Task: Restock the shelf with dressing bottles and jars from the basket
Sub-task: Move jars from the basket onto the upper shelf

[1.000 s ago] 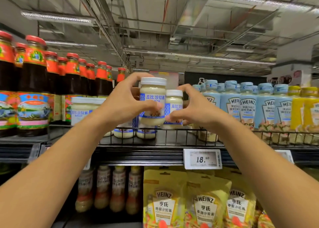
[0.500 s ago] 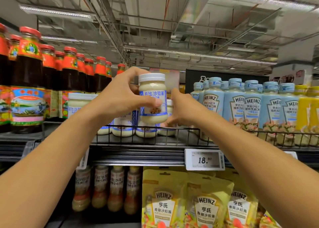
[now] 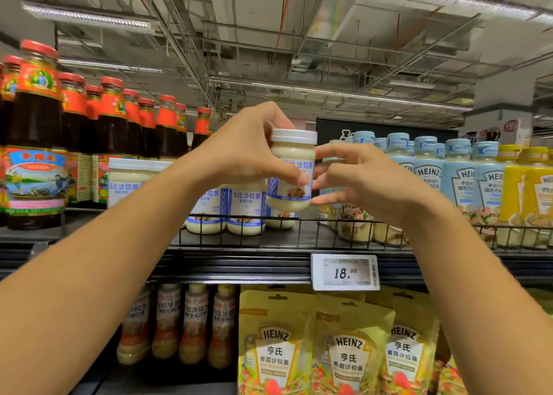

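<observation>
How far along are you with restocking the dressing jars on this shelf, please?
Done: three matching jars stand on the shelf. In hand: the left hand grips another jar in the air, right hand touching its side. Left: setting it down; the basket is out of view, so remaining stock is unknown.

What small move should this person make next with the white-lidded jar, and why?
Probably lower the jar over the wire rail into the bare shelf gap right of the standing jars: the left hand grips it above there, the right hand touching its side.
</observation>
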### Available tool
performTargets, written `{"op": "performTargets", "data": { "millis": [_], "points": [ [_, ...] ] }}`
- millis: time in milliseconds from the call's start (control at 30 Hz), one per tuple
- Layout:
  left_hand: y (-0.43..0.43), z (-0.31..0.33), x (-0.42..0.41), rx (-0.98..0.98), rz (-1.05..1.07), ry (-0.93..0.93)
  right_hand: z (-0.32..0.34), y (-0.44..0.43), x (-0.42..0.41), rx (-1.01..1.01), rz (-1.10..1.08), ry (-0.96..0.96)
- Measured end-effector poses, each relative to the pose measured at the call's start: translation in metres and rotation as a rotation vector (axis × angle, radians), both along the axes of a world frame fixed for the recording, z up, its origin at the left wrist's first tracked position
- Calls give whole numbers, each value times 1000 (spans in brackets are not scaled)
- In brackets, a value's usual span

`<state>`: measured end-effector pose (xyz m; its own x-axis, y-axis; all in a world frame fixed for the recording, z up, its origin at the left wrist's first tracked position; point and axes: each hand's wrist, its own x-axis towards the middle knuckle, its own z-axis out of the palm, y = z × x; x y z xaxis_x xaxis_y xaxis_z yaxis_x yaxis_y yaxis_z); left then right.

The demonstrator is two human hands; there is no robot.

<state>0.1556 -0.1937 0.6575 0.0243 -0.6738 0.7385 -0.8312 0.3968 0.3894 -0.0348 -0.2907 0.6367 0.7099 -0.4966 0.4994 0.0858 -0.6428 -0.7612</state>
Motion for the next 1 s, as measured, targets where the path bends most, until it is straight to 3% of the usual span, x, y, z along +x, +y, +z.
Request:
{"op": "performTargets", "data": {
  "millis": [433,567,1000],
  "points": [
    [-31,-4,10,261,254,-465,-12,-18,23,-182,-199,286],
    [-28,2,15,347,236,-475,-12,-26,26,-155,-208,289],
    [-60,23,13,511,436,-566,-3,-27,60,-426,-464,568]
  ]
}}
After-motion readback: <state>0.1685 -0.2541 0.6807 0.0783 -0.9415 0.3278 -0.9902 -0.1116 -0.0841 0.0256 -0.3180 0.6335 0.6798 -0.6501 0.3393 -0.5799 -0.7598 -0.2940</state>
